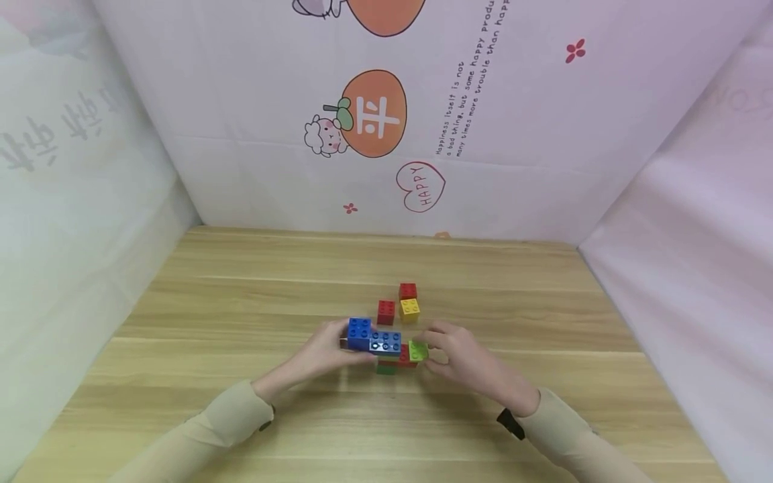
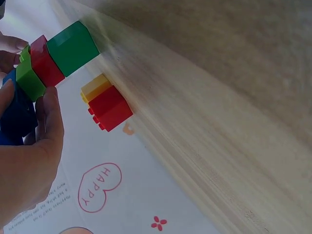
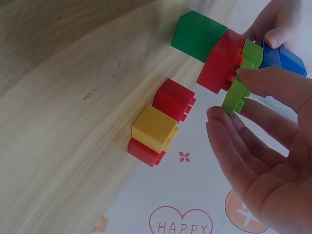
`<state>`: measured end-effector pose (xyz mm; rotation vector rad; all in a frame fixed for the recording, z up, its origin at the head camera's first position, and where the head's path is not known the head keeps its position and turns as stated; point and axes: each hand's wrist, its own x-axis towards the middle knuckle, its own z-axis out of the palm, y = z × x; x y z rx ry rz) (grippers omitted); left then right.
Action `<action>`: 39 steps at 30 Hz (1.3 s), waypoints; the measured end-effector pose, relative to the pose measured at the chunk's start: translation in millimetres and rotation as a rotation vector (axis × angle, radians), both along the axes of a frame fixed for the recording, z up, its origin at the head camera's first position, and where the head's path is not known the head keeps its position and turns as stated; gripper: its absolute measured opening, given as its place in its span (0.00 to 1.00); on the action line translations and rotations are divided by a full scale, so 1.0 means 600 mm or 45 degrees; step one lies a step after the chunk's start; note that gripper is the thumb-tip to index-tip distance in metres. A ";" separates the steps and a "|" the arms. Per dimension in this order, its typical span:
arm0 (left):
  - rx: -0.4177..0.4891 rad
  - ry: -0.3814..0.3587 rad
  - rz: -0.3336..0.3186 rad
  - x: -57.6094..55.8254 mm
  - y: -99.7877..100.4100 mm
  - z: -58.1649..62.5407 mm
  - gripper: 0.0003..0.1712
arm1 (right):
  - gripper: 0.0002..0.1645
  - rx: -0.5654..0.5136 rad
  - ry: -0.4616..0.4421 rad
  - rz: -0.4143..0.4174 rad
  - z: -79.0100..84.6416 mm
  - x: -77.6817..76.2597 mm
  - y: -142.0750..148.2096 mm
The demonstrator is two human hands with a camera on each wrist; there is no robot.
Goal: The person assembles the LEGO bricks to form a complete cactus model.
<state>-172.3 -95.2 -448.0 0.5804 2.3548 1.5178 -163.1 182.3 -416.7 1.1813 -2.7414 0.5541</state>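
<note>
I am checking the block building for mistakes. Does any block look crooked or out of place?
The light green block at the right end of the stack looks askew: it tilts away from the red block, only partly seated, pinched by the right hand. The loose blocks behind look tidy.

Head looks down; wrists close; all share bricks (image 1: 386,342).

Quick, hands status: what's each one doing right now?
Left hand: grips the blue bricks of the stack.
Right hand: pinches the light green brick.
</note>
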 end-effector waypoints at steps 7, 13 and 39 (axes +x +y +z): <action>-0.015 -0.009 0.010 0.000 0.001 -0.001 0.32 | 0.20 0.012 -0.138 -0.026 0.000 -0.004 0.001; -0.030 0.010 0.012 -0.001 0.002 0.002 0.30 | 0.17 0.010 -0.202 -0.024 0.006 -0.009 -0.001; -0.039 0.002 0.013 0.000 0.004 0.003 0.30 | 0.16 0.089 -0.133 -0.010 0.016 -0.005 -0.008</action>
